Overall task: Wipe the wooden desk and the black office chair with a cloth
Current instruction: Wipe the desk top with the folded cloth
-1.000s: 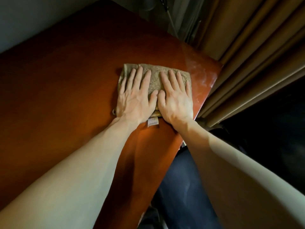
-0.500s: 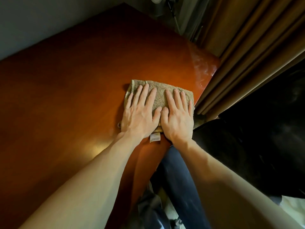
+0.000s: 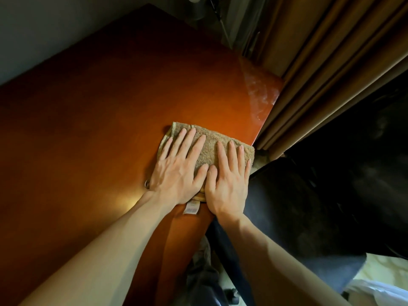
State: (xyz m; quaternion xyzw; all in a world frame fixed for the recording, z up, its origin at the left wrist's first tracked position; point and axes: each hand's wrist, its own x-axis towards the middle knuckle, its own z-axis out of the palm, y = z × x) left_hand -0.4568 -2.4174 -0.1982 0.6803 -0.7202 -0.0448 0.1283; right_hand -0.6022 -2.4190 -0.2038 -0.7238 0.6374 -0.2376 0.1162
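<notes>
Folded tan cloth (image 3: pixel 209 149), lying flat on the reddish wooden counter (image 3: pixel 99 129) near its right-hand front corner, with its right end close to the counter's edge. Its white label (image 3: pixel 191 207) pokes out from the near edge between the wrists.

The left hand (image 3: pixel 176 171) and right hand (image 3: pixel 227 182) lie side by side on top of it, palms down, fingers straight and slightly spread, thumbs touching. Neither hand grips the cloth. The flat, paired placement probably serves to spread pressure over the whole pad, so that it slides as one piece instead of bunching.

A pale dusty film (image 3: pixel 258 93) shows on the far right corner of the counter, beyond the cloth. This suggests that this corner is not yet wiped and that the counter stage is under way.

The black chair (image 3: pixel 298 206) stands just beside the counter's right edge, below the right forearm, and no hand touches it. It appears to be the later part of the job.

A brown curtain (image 3: pixel 320 74) hangs against the counter's far right side, close enough that a stroke into the corner may brush it.
</notes>
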